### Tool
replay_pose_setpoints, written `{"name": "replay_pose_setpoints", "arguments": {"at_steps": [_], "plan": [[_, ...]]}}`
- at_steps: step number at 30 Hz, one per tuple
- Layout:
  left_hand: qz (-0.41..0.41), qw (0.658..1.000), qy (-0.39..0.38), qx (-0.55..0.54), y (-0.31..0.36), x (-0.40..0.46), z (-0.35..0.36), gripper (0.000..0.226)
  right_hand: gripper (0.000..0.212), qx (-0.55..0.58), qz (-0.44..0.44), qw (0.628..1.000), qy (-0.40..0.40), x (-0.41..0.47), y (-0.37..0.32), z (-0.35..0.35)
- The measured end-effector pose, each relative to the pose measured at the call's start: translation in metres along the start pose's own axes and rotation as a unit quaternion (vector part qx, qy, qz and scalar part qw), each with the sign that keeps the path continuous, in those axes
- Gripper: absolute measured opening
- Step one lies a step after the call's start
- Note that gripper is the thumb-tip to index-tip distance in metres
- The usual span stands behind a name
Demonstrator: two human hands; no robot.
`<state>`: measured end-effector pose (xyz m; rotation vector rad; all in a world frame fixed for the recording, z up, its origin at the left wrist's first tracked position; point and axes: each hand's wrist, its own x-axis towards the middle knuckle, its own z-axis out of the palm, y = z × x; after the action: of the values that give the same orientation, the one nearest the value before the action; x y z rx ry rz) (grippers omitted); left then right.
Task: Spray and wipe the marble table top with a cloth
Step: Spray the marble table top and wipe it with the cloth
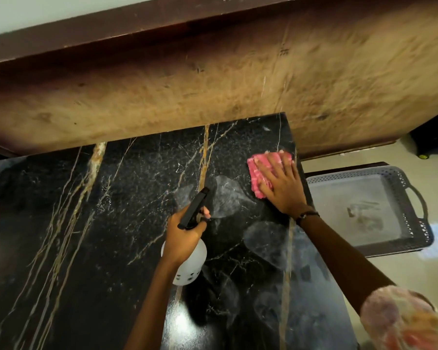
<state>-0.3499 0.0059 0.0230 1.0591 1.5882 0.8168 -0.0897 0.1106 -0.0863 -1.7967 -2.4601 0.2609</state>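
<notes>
**Status: Wiping in Progress at the Far Right Corner**

My right hand [280,186] lies flat, fingers spread, pressing the pink cloth [257,174] onto the black marble counter [111,210]. The cloth sits at the far right corner of the top, close to the right edge and just short of the tan stone wall panel [213,84] behind it. The hand covers much of the cloth; only its left and far portions show.

My left hand [185,236] is closed around the neck of the spray bottle [191,258], holding it above the middle of the counter. The black nozzle [196,207] points away from me, toward the far edge. One finger shows at the trigger; I cannot tell whether it is pressed.

Progress, as judged from the surface:
- Pale, hazy wet patches lie between my two hands and run down the right-hand part of the counter toward me. Spraying of that part appears done.
- These patches keep their rounded outlines, so I judge that most of them are not yet wiped.
- The left part of the counter looks dry and shows no spray marks. It likely remains to be sprayed and wiped.

Overall, the task appears to be in an early-to-middle stage.

A grey plastic tray [415,238] sits lower down, off the counter's right edge, well apart from the work.
</notes>
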Motion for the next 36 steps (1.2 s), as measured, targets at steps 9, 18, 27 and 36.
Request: {"name": "replay_pose_setpoints", "arguments": {"at_steps": [9,18,27,36], "plan": [[-0.020,0.999,0.017,-0.019,-0.013,-0.023,-0.014,0.024,0.059,-0.011,-0.029,1.000,-0.006,-0.068,0.034,-0.011],[0.000,0.999,0.042,-0.028,-0.019,-0.044,-0.022,0.011,0.060,0.015,-0.011,1.000,-0.023,0.008,-0.081,0.011],[-0.023,0.998,0.058,-0.024,-0.030,-0.058,-0.042,0.020,0.059,-0.020,-0.146,0.988,-0.041,-0.059,-0.039,0.004],[-0.035,0.996,0.071,-0.037,-0.042,-0.068,-0.058,0.025,0.061,0.020,-0.029,0.998,-0.052,0.025,-0.131,0.017]]}}
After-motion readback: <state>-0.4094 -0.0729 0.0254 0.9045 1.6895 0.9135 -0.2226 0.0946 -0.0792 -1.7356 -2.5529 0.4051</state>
